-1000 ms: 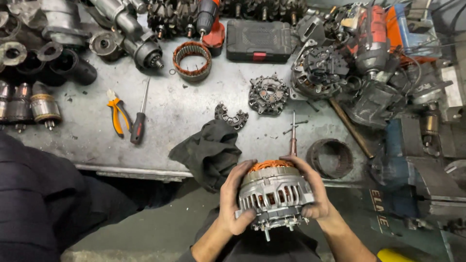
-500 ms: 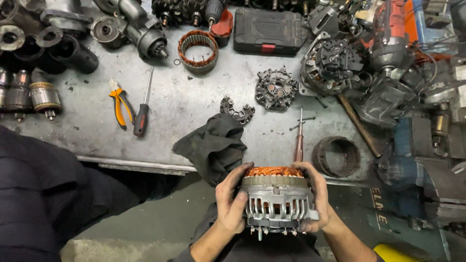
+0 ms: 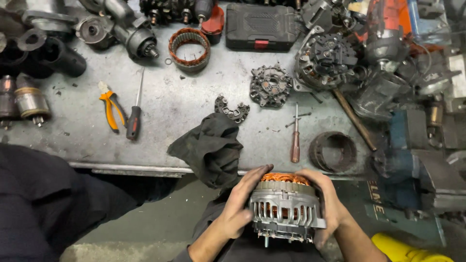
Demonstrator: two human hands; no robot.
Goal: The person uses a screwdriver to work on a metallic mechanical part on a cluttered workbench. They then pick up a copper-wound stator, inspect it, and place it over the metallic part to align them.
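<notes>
The alternator (image 3: 285,207) sits in the person's lap region, just off the near edge of the workbench (image 3: 194,104), gripped from both sides. Its silver ribbed housing faces the camera and the copper windings show at the far end, with threaded studs pointing back toward the body. The left hand (image 3: 239,206) curls around the left flank, fingers wrapped over the top rim; the right hand (image 3: 329,206) cups the opposite flank the same way. Both are closed firmly on the casing, which looks like the sort of two-sided hold that steadies a heavy round part away from the cluttered bench.

Just beyond it, a dark rag (image 3: 209,148) droops over the bench edge. To the right of the rag lie a wooden-handled screwdriver (image 3: 295,140) and an empty dark ring housing (image 3: 334,151). Farther back rest a curved rectifier piece (image 3: 232,109), a round finned plate (image 3: 270,86) and a second stator ring (image 3: 189,48) with copper coils inside it. A closed black case (image 3: 262,26) stands at the back; what it holds I cannot tell. On the left lie orange-handled pliers (image 3: 110,109) beside a black-handled screwdriver (image 3: 135,116).
</notes>
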